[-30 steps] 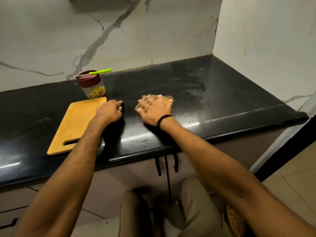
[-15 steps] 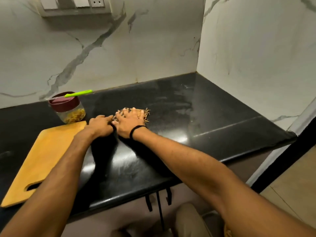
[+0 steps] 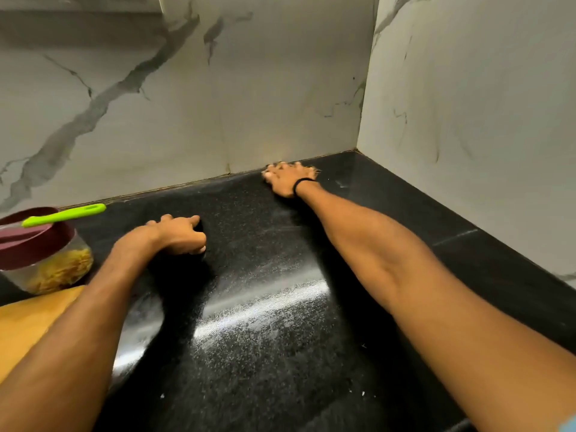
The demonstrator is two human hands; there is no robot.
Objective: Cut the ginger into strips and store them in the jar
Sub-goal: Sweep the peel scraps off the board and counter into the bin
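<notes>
Most of the task looks done, and the step in hand appears to be wiping down. The next move likely calls for drawing the wipe back across the surface from its far edge.

Two pale, grey-veined marble walls (image 3: 187, 104) meet in a corner at the upper right of the frame. Below them the black speckled countertop (image 3: 280, 338) fills the middle, glossy and streaked. A wooden cutting board (image 3: 28, 322) shows at lower left. Just behind it, at the left edge, stands the jar (image 3: 40, 247), maroon lid on, with yellow ginger strips (image 3: 62, 271) inside. A green-handled utensil (image 3: 65, 215) lies across the lid.

The left hand (image 3: 180, 233) rests mid-frame, fingers loosely curled, with nothing visible in them. The right hand (image 3: 288, 179), at upper centre by the wall's foot, presses splayed fingers on a frayed tan wad (image 3: 314, 173).
</notes>
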